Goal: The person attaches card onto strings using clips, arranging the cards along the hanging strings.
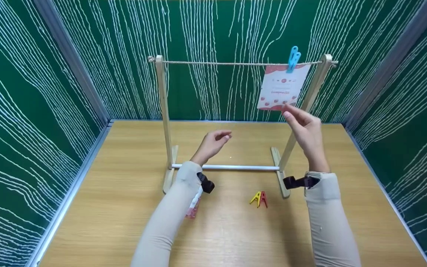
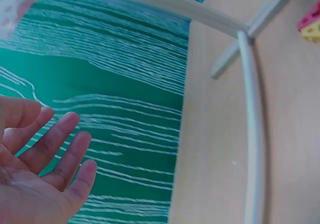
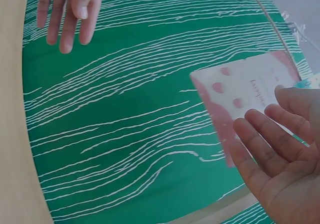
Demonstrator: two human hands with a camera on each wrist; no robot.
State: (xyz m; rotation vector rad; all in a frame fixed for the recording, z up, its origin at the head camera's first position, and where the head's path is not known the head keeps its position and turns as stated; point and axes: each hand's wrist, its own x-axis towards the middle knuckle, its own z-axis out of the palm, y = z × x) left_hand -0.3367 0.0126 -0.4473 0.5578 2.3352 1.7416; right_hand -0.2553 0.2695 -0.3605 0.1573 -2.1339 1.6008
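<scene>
A pink-and-white card [image 1: 285,87] printed with strawberries hangs from the string [image 1: 228,63] of a wooden rack. A blue clothespin [image 1: 294,59] clips its top edge near the right post. My right hand [image 1: 306,129] is raised just below the card, fingers loosely bent and overlapping the card's lower edge in the head view. The right wrist view has its fingers [image 3: 272,149] spread in front of the card, with nothing gripped. Nearer the middle, my left hand [image 1: 213,144] hovers above the rack's bottom bar, fingers [image 2: 60,149] relaxed and apart, holding nothing.
Yellow [image 1: 255,198] and red [image 1: 264,199] clothespins lie on the wooden table [image 1: 228,237] in front of the rack's right foot [image 1: 281,178]. A second pink-and-white printed piece [image 1: 194,207] lies partly hidden under my left sleeve. Green walls with white lines enclose the table.
</scene>
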